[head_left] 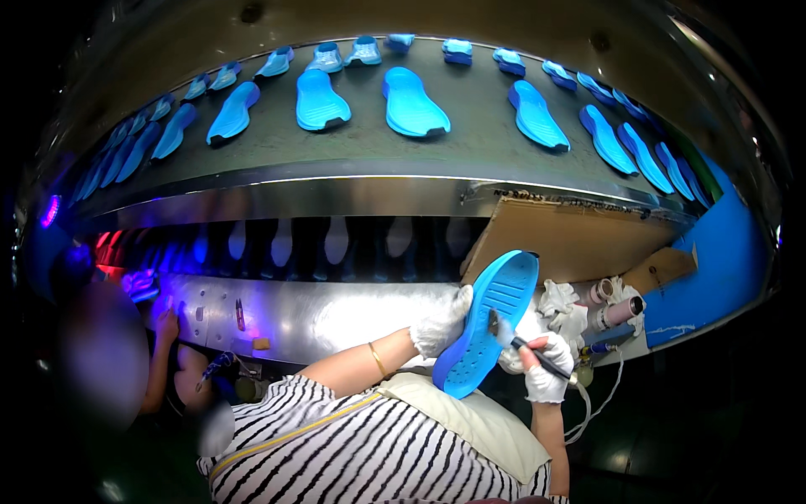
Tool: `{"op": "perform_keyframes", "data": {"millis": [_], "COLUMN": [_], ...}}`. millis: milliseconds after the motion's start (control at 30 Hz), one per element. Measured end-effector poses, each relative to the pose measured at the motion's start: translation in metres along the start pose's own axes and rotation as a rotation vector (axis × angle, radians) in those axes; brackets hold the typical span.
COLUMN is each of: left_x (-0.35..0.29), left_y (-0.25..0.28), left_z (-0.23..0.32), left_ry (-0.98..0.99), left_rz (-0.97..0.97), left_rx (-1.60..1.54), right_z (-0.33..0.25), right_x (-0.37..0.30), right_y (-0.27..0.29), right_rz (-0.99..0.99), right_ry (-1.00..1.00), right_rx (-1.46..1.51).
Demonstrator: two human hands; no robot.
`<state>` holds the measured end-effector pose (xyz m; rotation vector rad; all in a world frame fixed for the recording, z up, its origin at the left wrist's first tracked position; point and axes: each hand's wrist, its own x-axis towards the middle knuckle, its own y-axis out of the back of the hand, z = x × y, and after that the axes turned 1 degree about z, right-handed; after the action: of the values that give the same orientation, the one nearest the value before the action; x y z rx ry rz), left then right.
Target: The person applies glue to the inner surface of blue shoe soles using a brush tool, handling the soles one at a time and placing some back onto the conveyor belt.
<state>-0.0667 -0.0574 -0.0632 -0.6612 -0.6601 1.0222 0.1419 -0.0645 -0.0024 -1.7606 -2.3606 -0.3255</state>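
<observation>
My left hand [440, 326], in a white knit glove, grips the left edge of a blue shoe sole [509, 288]. The sole is tilted up above the front of the metal bench, its ribbed and dimpled inner face turned to me. A brush with a dark handle [552, 366] is in my gloved right hand [546, 382], with bare fingertips showing on it. Its bristles are at the middle of the sole; whether they touch it is hard to tell. A pale cloth [470, 420] covers my lap below the sole.
Blue soles [414, 102] stand in rows on a conveyor belt [353, 155]. A cardboard sheet [571, 239] leans behind my hands. To the right are crumpled white cloths [564, 311] and a pink spool [620, 311]. A red-handled tool [240, 315] lies left, near a co-worker's hand [167, 326].
</observation>
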Motion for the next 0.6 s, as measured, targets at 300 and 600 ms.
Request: {"op": "perform_keyframes", "data": {"millis": [300, 600], "left_x": [0.018, 0.040], "left_y": [-0.036, -0.035], "left_z": [0.026, 0.038], "left_ry": [0.010, -0.183], "left_rz": [0.066, 0.023], "left_rx": [-0.124, -0.367], "right_z": [-0.005, -0.026], "right_x": [0.010, 0.011], "right_y": [-0.017, -0.017], "right_rz": [-0.028, -0.130], "right_ry": [-0.099, -0.084], "right_rx": [0.313, 0.231]}}
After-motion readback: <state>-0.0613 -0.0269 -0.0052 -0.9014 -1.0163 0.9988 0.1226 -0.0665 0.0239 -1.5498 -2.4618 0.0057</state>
